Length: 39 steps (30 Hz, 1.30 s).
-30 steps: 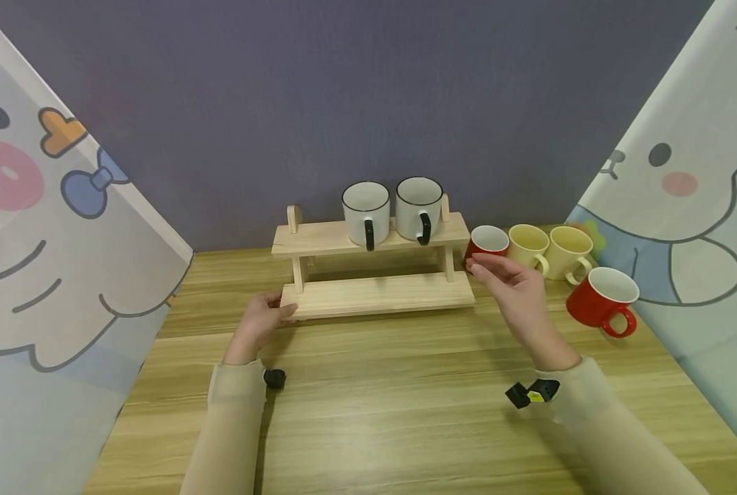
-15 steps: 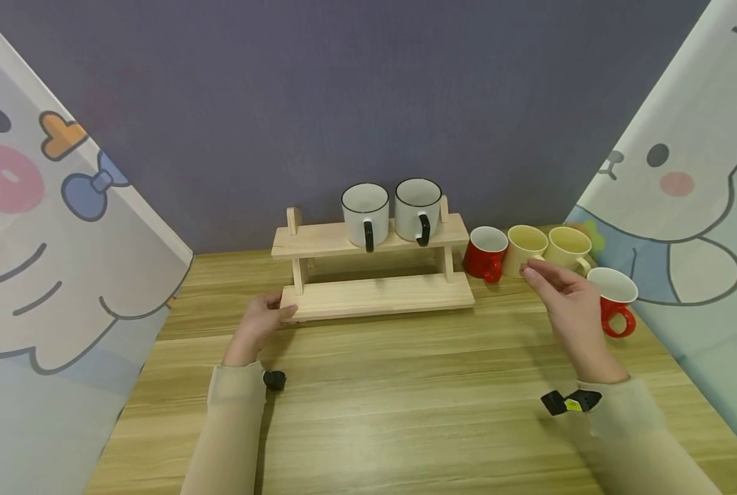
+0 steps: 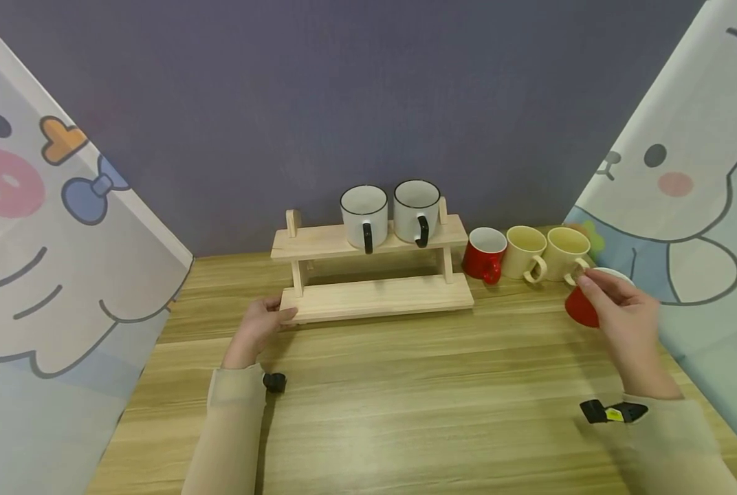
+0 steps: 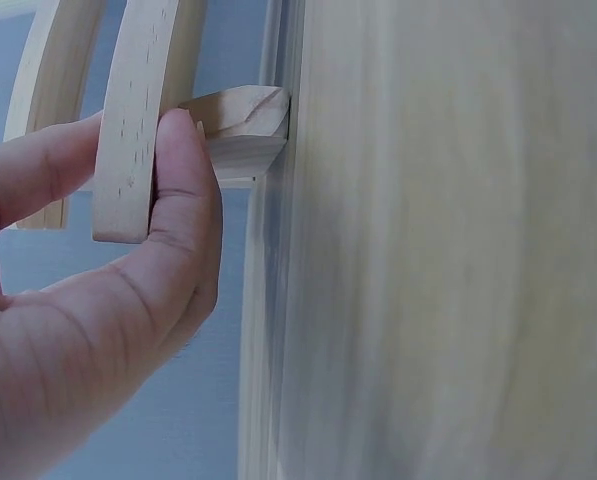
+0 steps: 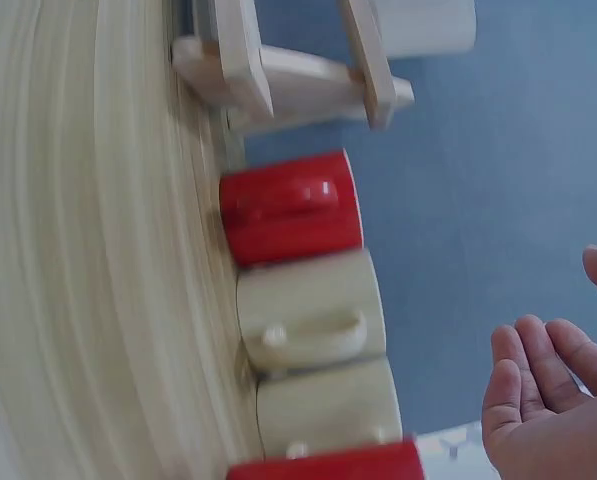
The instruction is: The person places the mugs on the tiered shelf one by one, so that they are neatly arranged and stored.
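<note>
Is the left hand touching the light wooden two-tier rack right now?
Touching. In the left wrist view the left hand pinches the light wooden two-tier rack, thumb flat against the board's edge with no gap.

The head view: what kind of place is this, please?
Probably a staged indoor tabletop set rather than a kitchen: a wooden table against a plain purple wall, cartoon-printed cloth panels on both sides, and a small wooden shelf with mugs.

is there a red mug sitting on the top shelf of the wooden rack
No: the top shelf of the wooden rack holds only two white mugs, while both red mugs stand on the table to its right.
</note>
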### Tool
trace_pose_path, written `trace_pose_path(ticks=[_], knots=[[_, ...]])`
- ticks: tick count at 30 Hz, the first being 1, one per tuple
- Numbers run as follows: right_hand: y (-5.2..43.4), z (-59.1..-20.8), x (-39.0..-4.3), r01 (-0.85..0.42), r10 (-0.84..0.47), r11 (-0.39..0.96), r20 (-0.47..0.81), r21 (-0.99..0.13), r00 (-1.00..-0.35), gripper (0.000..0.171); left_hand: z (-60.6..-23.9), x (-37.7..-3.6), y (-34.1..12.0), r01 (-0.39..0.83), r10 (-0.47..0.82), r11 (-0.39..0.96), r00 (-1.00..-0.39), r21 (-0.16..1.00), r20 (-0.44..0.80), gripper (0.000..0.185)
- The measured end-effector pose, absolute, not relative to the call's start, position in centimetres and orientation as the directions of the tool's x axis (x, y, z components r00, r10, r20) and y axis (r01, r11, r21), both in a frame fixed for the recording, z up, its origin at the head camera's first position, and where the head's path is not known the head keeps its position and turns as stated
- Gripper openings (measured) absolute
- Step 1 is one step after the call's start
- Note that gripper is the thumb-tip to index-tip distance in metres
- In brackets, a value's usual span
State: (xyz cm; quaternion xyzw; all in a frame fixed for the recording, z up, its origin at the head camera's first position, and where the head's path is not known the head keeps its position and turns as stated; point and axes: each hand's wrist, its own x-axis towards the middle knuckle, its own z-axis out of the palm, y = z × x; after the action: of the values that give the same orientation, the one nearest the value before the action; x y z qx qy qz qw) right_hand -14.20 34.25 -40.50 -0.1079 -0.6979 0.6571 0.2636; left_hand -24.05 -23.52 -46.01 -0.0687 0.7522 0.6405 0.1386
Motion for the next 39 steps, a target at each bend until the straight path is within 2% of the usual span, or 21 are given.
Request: trace_pose_path(ticks=[6,12,16,19,22,24,32,39], knots=[[37.7,-40.6,-12.8,-0.087,0.498,0.144,0.148,-0.986,-0.855,0.026,-46.1,-24.0,-23.6,-0.278,0.076,0.162,-0.953,0.947,-0.293,0.067],[40.4,-41.0,-11.8,0.064,0.588,0.250,0.098,-0.966,-0.803,0.020,-46.2,-24.1,-23.7,-0.280,0.076,0.173,-0.952,0.944,-0.296,0.069],[41.3,-41.7,-11.5,0.150,0.615,0.282,0.058,-0.947,-0.787,0.027,-46.1,-24.1,-23.7,-0.286,0.077,0.169,-0.950,0.943,-0.301,0.068],[41.9,-42.2,-11.2,0.224,0.591,0.326,0.013,-0.918,-0.807,0.023,-46.1,-24.0,-23.7,-0.286,0.079,0.166,-0.950,0.944,-0.302,0.068],[42.8,-43.0,-10.9,0.268,0.531,0.365,-0.037,-0.892,-0.847,0.012,-46.0,-23.9,-23.7,-0.288,0.078,0.172,-0.949,0.942,-0.305,0.069],[43.3,-43.5,-10.8,0.265,0.475,0.379,-0.059,-0.887,-0.878,0.005,-46.0,-23.9,-23.6,-0.289,0.076,0.177,-0.949,0.941,-0.306,0.070],[44.0,-45.2,-11.3,0.179,0.371,0.320,-0.050,-0.930,-0.927,0.023,-46.0,-23.9,-23.5,-0.278,0.083,0.167,-0.952,0.946,-0.294,0.070],[44.3,-46.1,-11.8,0.094,0.294,0.265,-0.012,-0.960,-0.956,0.028,-46.0,-23.9,-23.5,-0.282,0.080,0.167,-0.951,0.945,-0.298,0.071]])
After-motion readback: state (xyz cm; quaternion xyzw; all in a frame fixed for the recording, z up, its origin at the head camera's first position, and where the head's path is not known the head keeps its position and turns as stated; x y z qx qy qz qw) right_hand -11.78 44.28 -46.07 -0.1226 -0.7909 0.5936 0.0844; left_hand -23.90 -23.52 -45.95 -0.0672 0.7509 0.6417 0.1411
